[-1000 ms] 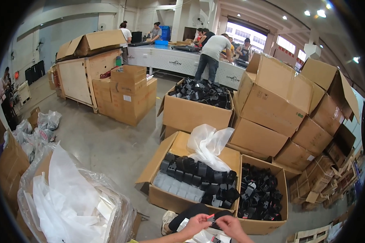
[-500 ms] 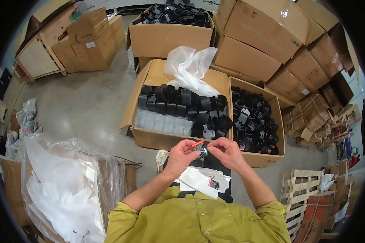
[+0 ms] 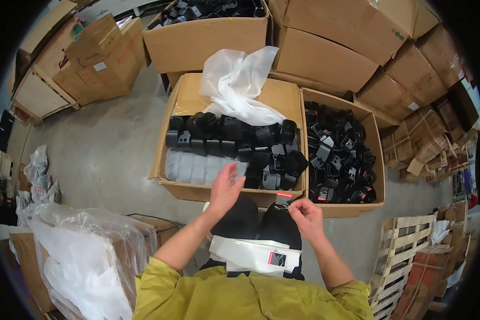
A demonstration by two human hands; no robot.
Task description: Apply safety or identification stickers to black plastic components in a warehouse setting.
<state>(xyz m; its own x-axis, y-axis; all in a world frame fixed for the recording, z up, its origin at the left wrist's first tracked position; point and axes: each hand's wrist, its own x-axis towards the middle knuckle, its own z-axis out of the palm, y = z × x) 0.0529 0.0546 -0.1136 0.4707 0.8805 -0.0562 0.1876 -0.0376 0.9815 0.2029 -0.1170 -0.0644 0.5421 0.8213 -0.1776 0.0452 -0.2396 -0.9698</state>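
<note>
Between the thumb and fingers of my right hand [image 3: 307,217] is pinched a small black hang tag [image 3: 283,201] with a red top band. My left hand [image 3: 226,189], holding nothing, reaches with fingers stretched out to the near edge of an open cardboard carton [image 3: 218,191]. Inside that carton, black plastic parts [image 3: 213,145] stand in rows beside translucent wrapped ones [image 3: 192,166]. White sheets [image 3: 234,250] lie across my lap, with another black and red tag [image 3: 277,258] on top.
A second carton [image 3: 352,209] of loose black parts [image 3: 338,154] adjoins on the right. White plastic film [image 3: 240,90] drapes over the middle carton's far side. Another filled carton [image 3: 208,45] and stacked boxes [image 3: 330,58] stand behind. A plastic-wrapped carton [image 3: 128,240] is at left, a wooden pallet [image 3: 402,256] at right.
My hands have parted. The left has let go of the tag and moved up and left toward the carton; the right has moved slightly right and down, keeping the tag.
</note>
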